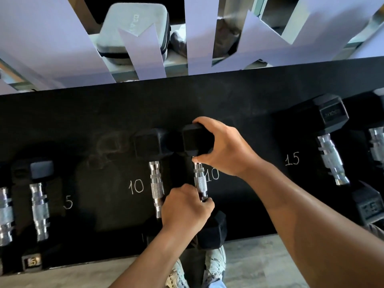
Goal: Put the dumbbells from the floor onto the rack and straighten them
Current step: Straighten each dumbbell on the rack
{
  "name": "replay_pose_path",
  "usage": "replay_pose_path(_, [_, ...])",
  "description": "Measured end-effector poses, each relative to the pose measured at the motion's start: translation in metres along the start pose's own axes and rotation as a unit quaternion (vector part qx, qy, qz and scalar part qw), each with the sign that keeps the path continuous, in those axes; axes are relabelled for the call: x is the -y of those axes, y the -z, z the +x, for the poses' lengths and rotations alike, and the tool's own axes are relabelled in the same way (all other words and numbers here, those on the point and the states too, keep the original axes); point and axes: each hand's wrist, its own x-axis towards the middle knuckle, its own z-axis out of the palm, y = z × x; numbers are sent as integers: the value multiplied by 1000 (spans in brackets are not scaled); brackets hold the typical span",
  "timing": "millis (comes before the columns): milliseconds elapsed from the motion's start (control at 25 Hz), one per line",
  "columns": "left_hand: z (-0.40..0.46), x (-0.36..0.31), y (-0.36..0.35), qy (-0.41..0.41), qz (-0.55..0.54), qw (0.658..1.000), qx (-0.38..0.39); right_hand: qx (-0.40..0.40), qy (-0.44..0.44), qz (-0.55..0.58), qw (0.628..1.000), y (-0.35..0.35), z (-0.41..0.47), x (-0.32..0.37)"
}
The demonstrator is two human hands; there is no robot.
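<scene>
A black rack shelf [239,113] carries chalk numbers 5, 10 and 15. Two 10 dumbbells lie side by side at its middle. My left hand [185,206] grips the near end of the chrome handle of the right 10 dumbbell [200,179]. My right hand [226,148] clasps that dumbbell's far black hex head. The left 10 dumbbell [156,183] rests just beside it, their far heads almost touching. Two 5 dumbbells [39,208] lie at the left, and a 15 dumbbell [331,156] lies at the right, angled.
Another chrome handle [377,142] shows at the far right edge. Behind the rack a grey zip case [133,23] sits on a ledge. My shoes [214,265] stand on the grey floor below the shelf's front edge.
</scene>
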Motion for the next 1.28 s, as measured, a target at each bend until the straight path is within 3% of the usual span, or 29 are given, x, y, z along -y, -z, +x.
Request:
replay_pose_path(360, [-2,0,-2,8,-59,998,-7,-5,-24,8,1000,0,-2,-1])
replay_pose_path(960, [-6,0,-2,-12,-47,998,-40,-11,-19,9,1000,-4,-2,0])
replay_pose_path(1120, [-8,-1,4,-47,42,997,-40,17,-19,-8,1000,5,-5,4])
replay_pose_path(1280, [-11,-32,20,-139,173,974,-44,30,-23,-80,996,51,-22,4])
